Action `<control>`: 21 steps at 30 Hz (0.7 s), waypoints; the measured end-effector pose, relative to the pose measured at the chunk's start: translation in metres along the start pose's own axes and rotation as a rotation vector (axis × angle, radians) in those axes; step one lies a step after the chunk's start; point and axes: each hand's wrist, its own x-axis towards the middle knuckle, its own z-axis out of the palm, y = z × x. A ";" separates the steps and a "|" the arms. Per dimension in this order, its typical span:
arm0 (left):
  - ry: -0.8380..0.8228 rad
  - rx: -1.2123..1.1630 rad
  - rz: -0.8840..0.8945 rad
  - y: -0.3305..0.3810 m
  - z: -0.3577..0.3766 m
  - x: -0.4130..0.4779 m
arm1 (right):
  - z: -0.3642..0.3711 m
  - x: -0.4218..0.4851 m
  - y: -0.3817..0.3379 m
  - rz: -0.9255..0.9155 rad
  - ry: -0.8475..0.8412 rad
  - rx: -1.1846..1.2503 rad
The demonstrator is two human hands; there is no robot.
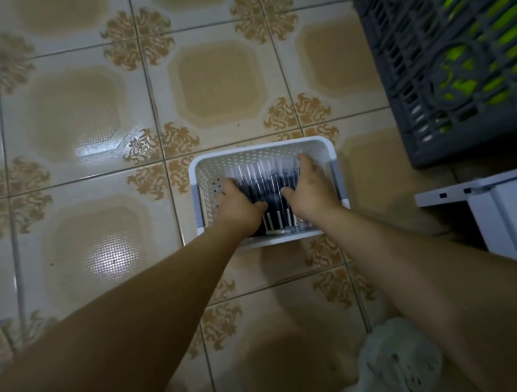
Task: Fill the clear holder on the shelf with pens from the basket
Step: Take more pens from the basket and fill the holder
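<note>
Head view, looking down. The pens [268, 179] lie side by side in a white perforated basket [263, 145] on the tiled floor [92, 115]. They are dark-barrelled with clear ends. Motion blur and both hands hide most of them, so they cannot be counted. White tips show at the near wall, between the wrists.

The left hand [239, 208] covers the left part of the pile. Its fingers [229, 187] blur into the pens, so it is not possible to tell whether they grip anything. On the right hand [310, 189] the back of the hand hides all but one finger.

A dark grey slotted crate [425, 61], with green things showing through its slots, is cut off by the top and right edges. A white unit [512, 208] is cut off at the right, and pale cloth [394, 360] at the bottom.

The basket stands apart from the crate and from the unit. Bare floor lies to its left and beyond its far rim. Its right rim is near the unit's corner.

Both bare forearms reach forward and down, converging on the basket, with palms down. The right hand lies flat on the pens near the right wall. Its visible finger is stretched toward the far wall and its thumb is spread toward the centre, holding nothing. The left thumb points inward, toward the right thumb.
</note>
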 end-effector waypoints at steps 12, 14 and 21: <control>-0.009 -0.320 -0.078 0.008 0.009 0.003 | -0.003 0.009 -0.012 0.080 -0.013 0.168; -0.046 -0.350 -0.075 0.008 0.008 0.004 | -0.002 0.009 -0.013 0.086 -0.019 0.228; -0.114 -0.470 -0.131 0.004 0.008 0.005 | -0.001 0.005 -0.019 0.095 -0.074 0.355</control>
